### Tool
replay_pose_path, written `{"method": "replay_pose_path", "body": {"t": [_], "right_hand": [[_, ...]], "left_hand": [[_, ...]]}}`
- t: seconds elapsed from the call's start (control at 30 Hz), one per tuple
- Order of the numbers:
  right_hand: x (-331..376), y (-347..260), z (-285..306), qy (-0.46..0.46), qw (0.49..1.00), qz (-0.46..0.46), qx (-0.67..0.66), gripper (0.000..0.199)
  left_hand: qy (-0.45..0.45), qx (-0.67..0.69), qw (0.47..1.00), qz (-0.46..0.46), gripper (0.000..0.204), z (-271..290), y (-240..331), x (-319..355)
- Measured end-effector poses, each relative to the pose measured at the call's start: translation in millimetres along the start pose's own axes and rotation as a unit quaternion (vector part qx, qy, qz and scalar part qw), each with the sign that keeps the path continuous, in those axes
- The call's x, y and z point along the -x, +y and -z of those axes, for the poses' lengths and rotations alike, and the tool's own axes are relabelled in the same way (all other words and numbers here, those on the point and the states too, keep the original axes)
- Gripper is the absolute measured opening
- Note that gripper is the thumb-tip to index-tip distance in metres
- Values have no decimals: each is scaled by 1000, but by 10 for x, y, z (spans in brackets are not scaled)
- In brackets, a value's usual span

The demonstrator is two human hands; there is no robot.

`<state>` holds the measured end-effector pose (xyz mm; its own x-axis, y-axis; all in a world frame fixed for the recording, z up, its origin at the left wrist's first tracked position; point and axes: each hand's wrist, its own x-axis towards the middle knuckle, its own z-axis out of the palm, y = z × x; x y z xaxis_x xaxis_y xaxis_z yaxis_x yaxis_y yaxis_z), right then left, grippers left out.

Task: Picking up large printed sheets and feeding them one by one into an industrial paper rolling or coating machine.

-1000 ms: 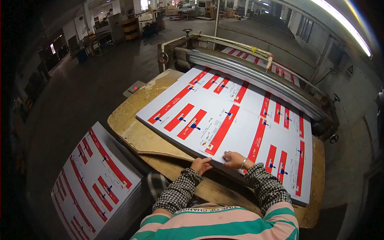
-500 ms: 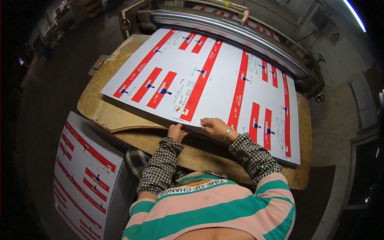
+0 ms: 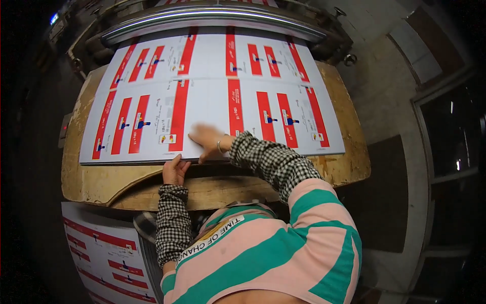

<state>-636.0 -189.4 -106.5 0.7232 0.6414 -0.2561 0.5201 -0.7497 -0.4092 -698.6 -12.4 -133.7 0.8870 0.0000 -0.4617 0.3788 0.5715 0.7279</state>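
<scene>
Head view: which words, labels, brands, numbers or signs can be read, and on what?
Striped shirt: bold dark capitals on a pale strip; legible, wording not copied here.
Top printed sheet: white lettering and numbers on its red bands, partly legible, not copied here; finer print too small to read.
Lower-left stack: print too small to read.

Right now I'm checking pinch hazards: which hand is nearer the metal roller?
Right hand, over the printed sheets; left hand, at their near edge, farther from the metal roller.
</scene>
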Motion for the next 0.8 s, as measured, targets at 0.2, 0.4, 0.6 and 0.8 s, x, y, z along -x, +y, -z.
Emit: {"method": "replay_pose_path", "body": {"t": [0.2,0.4,0.6,0.8], "right_hand": [[-25,142,295,100,977,86,-169,19],[135,-74,299,131,971,119,-159,13],[74,252,-28,116,979,90,-139,18],[-516,375,279,142,978,-102,-110,26]], "left_hand": [[-42,19,999,12,21,140,-56,-77],[33,43,999,0,25,202,-53,-107],[73,-22,997,-2,21,-191,3,-110],[10,4,1000,-16,20,74,71,-151]]}}
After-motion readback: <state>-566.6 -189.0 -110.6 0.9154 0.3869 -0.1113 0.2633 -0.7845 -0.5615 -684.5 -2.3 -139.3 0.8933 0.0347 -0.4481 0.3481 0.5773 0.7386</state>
